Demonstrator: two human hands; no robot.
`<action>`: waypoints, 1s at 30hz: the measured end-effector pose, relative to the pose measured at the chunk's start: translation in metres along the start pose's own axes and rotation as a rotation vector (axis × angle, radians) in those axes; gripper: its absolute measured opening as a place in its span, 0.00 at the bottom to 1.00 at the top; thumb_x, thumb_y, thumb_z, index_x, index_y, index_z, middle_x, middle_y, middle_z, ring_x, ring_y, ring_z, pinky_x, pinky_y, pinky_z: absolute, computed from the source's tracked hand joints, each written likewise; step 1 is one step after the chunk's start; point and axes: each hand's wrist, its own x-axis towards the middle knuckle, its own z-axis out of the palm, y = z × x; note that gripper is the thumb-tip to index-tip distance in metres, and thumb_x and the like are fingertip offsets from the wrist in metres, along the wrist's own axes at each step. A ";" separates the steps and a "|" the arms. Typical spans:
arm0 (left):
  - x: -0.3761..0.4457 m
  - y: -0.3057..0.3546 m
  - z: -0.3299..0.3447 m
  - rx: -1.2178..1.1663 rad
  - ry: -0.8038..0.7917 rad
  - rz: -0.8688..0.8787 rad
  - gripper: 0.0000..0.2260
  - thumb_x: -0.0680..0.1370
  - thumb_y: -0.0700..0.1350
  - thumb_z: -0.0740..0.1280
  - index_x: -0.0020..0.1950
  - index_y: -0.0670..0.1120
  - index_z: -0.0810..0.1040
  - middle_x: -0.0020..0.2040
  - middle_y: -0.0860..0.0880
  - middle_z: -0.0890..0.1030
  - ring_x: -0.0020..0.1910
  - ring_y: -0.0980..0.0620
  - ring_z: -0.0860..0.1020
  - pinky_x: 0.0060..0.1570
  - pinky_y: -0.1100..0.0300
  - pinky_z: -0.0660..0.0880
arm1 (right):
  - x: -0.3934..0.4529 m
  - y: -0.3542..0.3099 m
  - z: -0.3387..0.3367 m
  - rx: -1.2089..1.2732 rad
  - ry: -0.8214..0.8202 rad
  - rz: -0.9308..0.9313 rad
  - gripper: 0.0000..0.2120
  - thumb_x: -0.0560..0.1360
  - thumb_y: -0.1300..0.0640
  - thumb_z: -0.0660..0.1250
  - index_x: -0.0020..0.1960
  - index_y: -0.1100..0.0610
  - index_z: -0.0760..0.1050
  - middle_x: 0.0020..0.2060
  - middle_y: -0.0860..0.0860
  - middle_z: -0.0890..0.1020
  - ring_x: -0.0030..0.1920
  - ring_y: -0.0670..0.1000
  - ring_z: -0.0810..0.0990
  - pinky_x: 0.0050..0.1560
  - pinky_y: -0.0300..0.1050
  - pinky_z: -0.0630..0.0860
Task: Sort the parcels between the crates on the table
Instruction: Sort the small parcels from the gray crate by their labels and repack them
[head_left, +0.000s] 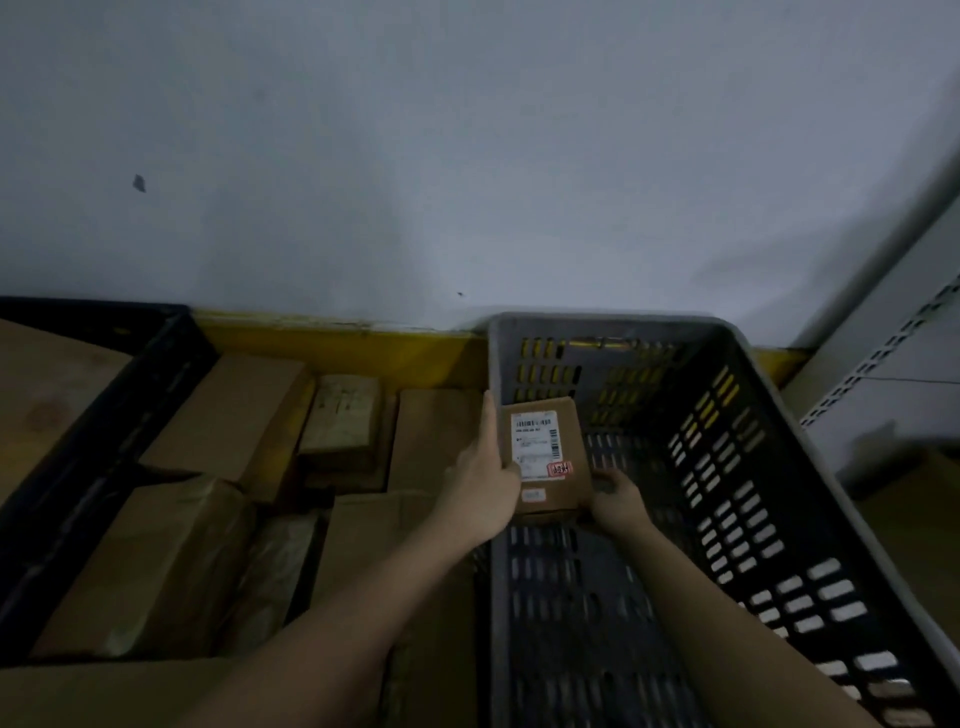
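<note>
A small brown cardboard parcel (566, 452) with a white barcode label and a red sticker is held inside the grey slotted crate (737, 467), near its far left wall. My left hand (483, 483) grips the parcel's left edge, fingers running up along it. Cupped under its near right corner is my right hand (618, 501). Apart from this parcel, the crate's visible floor is bare. On the left sits a black crate (98, 441) holding a large carton.
Several brown cardboard parcels (234, 415) lie packed between the two crates on a yellow-edged surface (337, 343). A grey wall rises behind. A perforated metal shelf upright (883, 358) stands at the right, with another carton (919, 519) below it.
</note>
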 end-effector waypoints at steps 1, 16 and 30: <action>0.000 0.000 0.000 -0.001 -0.006 0.001 0.38 0.83 0.48 0.60 0.73 0.71 0.32 0.72 0.50 0.72 0.63 0.47 0.77 0.62 0.49 0.73 | -0.005 -0.001 0.003 -0.017 0.012 0.001 0.15 0.73 0.61 0.70 0.58 0.55 0.74 0.52 0.60 0.82 0.49 0.62 0.83 0.50 0.61 0.82; 0.001 0.001 0.004 -0.025 0.008 -0.021 0.37 0.84 0.44 0.59 0.77 0.65 0.35 0.70 0.50 0.73 0.49 0.56 0.74 0.39 0.68 0.67 | 0.013 0.019 0.040 -0.274 0.068 0.002 0.18 0.80 0.49 0.63 0.64 0.60 0.72 0.57 0.61 0.81 0.55 0.62 0.80 0.54 0.56 0.79; 0.001 0.002 0.004 0.034 0.052 -0.020 0.38 0.83 0.44 0.59 0.76 0.67 0.35 0.67 0.48 0.75 0.50 0.48 0.80 0.53 0.47 0.78 | 0.006 0.014 0.024 -0.331 -0.026 -0.012 0.19 0.80 0.50 0.63 0.68 0.59 0.73 0.55 0.59 0.82 0.51 0.56 0.81 0.48 0.46 0.76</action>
